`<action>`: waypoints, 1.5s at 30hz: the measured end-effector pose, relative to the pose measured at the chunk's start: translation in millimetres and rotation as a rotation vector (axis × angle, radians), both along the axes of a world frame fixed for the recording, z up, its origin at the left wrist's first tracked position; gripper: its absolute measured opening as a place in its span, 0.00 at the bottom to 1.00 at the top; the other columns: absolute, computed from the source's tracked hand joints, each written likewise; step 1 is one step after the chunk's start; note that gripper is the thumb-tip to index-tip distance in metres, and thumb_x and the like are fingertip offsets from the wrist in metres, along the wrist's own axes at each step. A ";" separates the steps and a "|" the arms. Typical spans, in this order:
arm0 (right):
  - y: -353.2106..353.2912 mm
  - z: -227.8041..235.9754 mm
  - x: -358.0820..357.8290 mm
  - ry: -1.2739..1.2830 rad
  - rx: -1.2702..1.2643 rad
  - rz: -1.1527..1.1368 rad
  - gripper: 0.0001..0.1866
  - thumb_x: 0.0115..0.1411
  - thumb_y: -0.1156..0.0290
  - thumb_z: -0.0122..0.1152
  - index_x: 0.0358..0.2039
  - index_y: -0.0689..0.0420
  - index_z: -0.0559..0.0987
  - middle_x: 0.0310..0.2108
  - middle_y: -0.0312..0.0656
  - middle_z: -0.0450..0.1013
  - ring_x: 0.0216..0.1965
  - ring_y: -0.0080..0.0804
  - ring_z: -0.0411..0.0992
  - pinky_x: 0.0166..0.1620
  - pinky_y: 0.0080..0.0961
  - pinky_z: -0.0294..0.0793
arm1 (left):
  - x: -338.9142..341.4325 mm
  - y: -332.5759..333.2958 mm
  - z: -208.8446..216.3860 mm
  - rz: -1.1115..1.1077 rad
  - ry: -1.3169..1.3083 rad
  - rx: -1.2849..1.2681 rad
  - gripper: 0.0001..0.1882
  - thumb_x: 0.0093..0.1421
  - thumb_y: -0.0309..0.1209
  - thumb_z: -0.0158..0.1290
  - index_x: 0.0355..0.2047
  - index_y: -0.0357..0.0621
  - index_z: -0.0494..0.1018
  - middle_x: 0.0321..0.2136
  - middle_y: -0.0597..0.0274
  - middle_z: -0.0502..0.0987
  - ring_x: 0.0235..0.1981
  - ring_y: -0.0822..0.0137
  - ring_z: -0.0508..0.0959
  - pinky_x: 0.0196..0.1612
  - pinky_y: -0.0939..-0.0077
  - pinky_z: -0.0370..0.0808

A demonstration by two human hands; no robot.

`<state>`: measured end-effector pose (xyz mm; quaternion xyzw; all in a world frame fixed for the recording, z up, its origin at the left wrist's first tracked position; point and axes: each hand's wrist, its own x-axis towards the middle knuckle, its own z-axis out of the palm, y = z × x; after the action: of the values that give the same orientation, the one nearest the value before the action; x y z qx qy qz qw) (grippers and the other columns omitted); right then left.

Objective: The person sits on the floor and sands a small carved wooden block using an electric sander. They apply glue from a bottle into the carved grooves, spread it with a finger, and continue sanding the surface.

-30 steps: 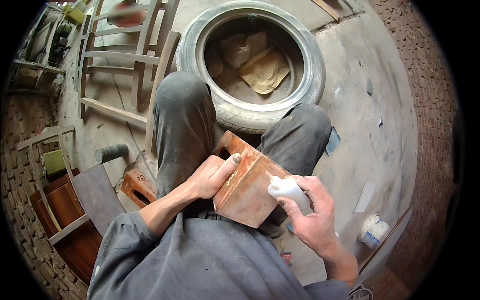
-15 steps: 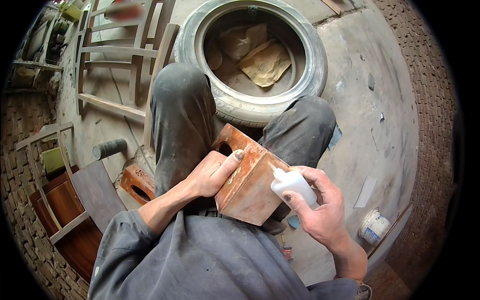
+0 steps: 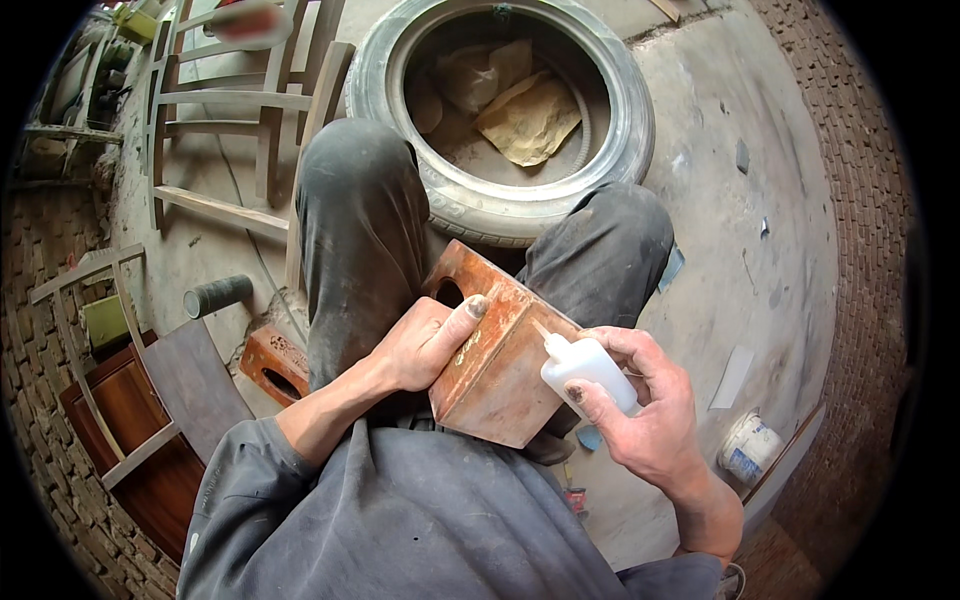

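Note:
A reddish-brown wooden box [image 3: 506,385] with an oval hole in one side rests between my knees, tilted. My left hand [image 3: 432,338] grips it at that side, thumb lying on the upper face and fingers partly hidden. In my right hand [image 3: 645,405] is a white squeeze bottle [image 3: 588,372], held between thumb and fingers. Its narrow nozzle points at the box's upper edge, touching or nearly touching the wood. Pale worn patches mark the box near that edge.
Beyond my knees lies a tyre [image 3: 630,130] with crumpled brown paper [image 3: 530,118] inside. Wooden frames [image 3: 225,212] stand at the left. Another box with an oval hole [image 3: 272,368] and a dark cylinder [image 3: 218,297] are on the floor. A white bucket [image 3: 750,448] is at right.
My right forearm has shifted slightly to the right. Both hands keep their hold on the box and the squeeze bottle, and the nozzle stays at about the same edge.

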<state>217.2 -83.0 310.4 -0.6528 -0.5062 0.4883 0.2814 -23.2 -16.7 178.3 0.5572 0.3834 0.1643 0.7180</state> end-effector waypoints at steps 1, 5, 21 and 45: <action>-0.3 -0.2 0.0 0.003 -0.007 0.001 0.19 0.60 0.77 0.70 0.52 0.62 0.78 0.40 0.47 0.83 0.41 0.31 0.82 0.43 0.28 0.81 | -0.2 -0.4 -0.1 0.000 0.001 0.001 0.42 0.77 0.57 0.35 0.28 0.27 0.80 0.19 0.53 0.79 0.22 0.69 0.74 0.32 0.69 0.76; -2.0 0.0 0.3 0.038 -0.045 -0.019 0.19 0.60 0.77 0.70 0.52 0.62 0.77 0.40 0.47 0.83 0.40 0.30 0.82 0.43 0.28 0.81 | -0.9 -0.6 0.3 -0.009 0.008 -0.001 0.42 0.77 0.57 0.36 0.29 0.27 0.81 0.19 0.53 0.80 0.22 0.69 0.74 0.32 0.69 0.76; -2.2 6.6 1.8 0.051 -0.145 0.025 0.20 0.61 0.79 0.68 0.54 0.64 0.75 0.45 0.43 0.78 0.47 0.25 0.78 0.51 0.25 0.78 | 1.4 -2.9 0.8 0.000 0.031 0.065 0.40 0.78 0.53 0.35 0.26 0.28 0.78 0.17 0.47 0.77 0.19 0.63 0.72 0.30 0.66 0.75; -7.8 6.1 -9.8 0.036 -0.124 0.023 0.18 0.59 0.75 0.72 0.50 0.62 0.79 0.39 0.48 0.82 0.38 0.30 0.82 0.40 0.28 0.81 | -0.9 2.5 4.9 -0.032 0.001 0.003 0.41 0.78 0.55 0.36 0.27 0.27 0.79 0.18 0.51 0.77 0.21 0.70 0.71 0.31 0.69 0.74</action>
<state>207.4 -90.8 316.5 -0.6542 -0.4774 0.5334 0.2440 -24.0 -14.2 183.2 0.5643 0.3745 0.1533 0.7196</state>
